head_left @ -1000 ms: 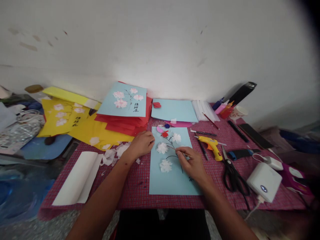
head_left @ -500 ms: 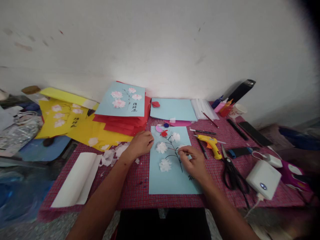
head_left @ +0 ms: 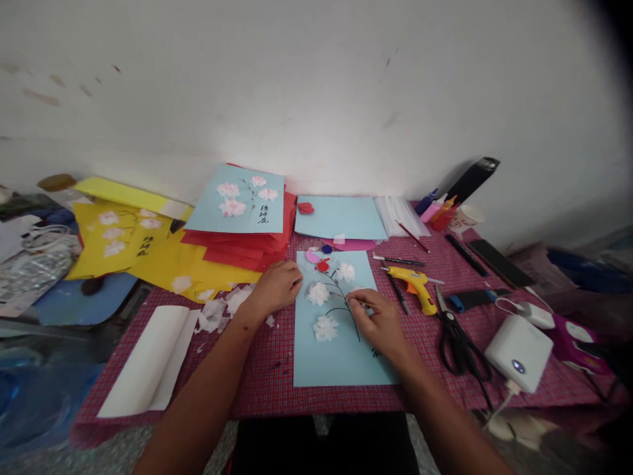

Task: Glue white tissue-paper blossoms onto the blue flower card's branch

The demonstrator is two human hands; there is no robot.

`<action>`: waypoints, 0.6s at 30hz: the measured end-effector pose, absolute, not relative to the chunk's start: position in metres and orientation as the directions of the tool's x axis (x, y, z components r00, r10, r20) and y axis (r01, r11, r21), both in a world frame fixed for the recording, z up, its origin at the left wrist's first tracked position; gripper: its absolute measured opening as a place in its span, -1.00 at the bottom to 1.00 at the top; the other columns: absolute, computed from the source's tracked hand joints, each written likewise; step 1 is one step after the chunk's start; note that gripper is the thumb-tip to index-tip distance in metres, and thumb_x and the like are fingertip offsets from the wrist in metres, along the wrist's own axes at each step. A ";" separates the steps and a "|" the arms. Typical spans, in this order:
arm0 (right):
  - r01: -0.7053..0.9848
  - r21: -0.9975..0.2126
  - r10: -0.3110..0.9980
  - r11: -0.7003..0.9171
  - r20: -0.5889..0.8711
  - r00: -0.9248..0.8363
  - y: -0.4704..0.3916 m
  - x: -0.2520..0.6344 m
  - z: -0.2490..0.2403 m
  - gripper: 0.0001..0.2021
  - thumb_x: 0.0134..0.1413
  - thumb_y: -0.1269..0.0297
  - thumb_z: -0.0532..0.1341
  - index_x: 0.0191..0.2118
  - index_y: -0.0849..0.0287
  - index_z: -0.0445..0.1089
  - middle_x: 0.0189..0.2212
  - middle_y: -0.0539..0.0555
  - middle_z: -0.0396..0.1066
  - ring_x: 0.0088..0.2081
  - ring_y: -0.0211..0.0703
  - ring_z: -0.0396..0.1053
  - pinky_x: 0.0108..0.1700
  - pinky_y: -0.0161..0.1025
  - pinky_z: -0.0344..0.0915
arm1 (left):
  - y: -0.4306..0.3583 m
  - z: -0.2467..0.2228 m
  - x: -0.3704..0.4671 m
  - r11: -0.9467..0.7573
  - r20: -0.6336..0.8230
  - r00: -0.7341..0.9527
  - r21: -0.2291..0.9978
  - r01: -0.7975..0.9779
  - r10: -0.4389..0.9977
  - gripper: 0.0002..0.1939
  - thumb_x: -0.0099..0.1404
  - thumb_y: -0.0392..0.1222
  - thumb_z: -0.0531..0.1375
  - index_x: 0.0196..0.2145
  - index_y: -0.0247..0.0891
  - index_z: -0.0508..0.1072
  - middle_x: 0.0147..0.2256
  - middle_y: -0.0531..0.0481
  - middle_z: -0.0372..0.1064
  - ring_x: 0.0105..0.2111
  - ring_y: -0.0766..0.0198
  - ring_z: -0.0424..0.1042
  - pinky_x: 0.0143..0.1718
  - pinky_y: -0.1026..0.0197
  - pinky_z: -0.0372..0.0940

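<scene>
Shifted slightly left across the light-blue sheet since half a second ago, my right hand pinches a thin brush-like tool between thumb and fingers, its tip beside the drawn dark stems and near the middle-left of the white paper flowers. The sheet lies flat on a red plaid tablecloth, directly before me, with dark lettering partly behind my wrist. My left hand rests at the sheet's left edge, fingers curled; whether they hold anything, I cannot tell. By the top edge sit a red disc, a pink one and a dark-blue one. Beyond lies another blue sheet bearing a red paper piece. To the left are white paper scraps, a folded white sheet, yellow sheets and a red paper stack topped by a flowered blue card. To the right, a yellow glue gun lies near black-handled scissors, with a white device farther right.
</scene>
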State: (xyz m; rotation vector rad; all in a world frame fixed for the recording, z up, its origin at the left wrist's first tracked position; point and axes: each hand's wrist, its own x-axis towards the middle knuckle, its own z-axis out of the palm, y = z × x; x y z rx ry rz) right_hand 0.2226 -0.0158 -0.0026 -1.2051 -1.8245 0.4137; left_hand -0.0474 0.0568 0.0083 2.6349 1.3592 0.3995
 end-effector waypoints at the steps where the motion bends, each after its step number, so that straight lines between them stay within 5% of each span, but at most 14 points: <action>1: 0.565 -0.678 0.860 0.470 0.495 -0.121 -0.016 0.223 -0.002 -0.90 0.25 0.34 0.21 -0.23 0.07 0.50 -0.34 0.05 0.57 -0.31 -0.09 0.52 -0.24 -0.15 0.44 | 0.057 0.008 -0.047 -0.578 0.168 0.553 0.252 0.776 0.816 -0.80 0.41 -0.25 0.12 -0.32 -0.24 0.53 -0.17 -0.11 0.45 -0.11 0.13 0.43 0.00 0.08 0.32; 18: 0.539 -0.688 0.861 0.486 0.484 -0.158 -0.018 0.224 0.001 -0.89 0.24 0.37 0.21 -0.23 0.07 0.49 -0.33 0.03 0.55 -0.29 -0.10 0.51 -0.21 -0.16 0.41 | 0.057 0.007 -0.047 -0.580 0.176 0.552 0.259 0.772 0.815 -0.80 0.41 -0.25 0.13 -0.32 -0.24 0.53 -0.18 -0.11 0.45 -0.11 0.12 0.44 -0.01 0.07 0.32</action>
